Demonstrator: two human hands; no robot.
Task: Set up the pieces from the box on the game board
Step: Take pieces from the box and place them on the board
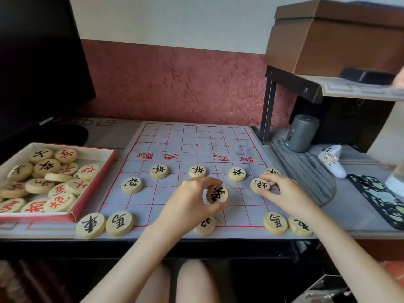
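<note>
Above the xiangqi board (196, 136), left hand (188, 200) fingers (205, 182) pinch a raised black-lettered disc (217, 194), right hand (282, 191) grips a second disc (259, 185) lying flat.

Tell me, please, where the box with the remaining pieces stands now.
In the head view the box sits at the left of the desk, beside the left edge of the game board, in front of the dark monitor.

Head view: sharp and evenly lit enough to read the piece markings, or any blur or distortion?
Head view: soft even light, no glare; the marking on the piece in the left hand reads clearly. Head view: wide-angle bending tilts the shelf at right, the far right edge smears, the monitor is near black.
</note>
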